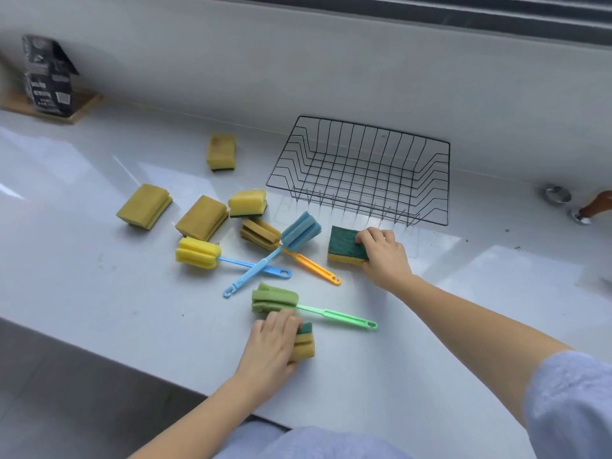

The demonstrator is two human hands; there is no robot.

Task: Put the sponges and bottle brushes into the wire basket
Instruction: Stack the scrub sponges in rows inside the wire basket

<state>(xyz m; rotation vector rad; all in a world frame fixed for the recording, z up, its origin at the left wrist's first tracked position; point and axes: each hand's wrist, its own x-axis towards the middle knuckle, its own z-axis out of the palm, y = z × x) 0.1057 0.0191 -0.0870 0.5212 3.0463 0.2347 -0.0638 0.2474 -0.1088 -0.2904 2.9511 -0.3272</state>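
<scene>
A black wire basket point(437, 180) stands empty at the back of the white counter. My right hand point(385, 256) grips a green-topped yellow sponge point(344, 243) lying just in front of the basket. My left hand point(271, 346) is closed over another yellow sponge point(303, 344) near the front edge. Beside it lies a green bottle brush point(275, 301). A blue brush point(299, 231), a yellow-headed brush point(197, 252) and an orange-handled brush point(313, 266) lie crossed in the middle. Several more yellow sponges point(202, 217) are scattered to the left.
A dark carton point(48, 77) stands on a wooden board point(82, 107) at the far left. A metal ring point(558, 193) and a wooden-handled tool point(592, 207) sit at the right. The counter's front edge point(132, 352) runs diagonally below the left hand.
</scene>
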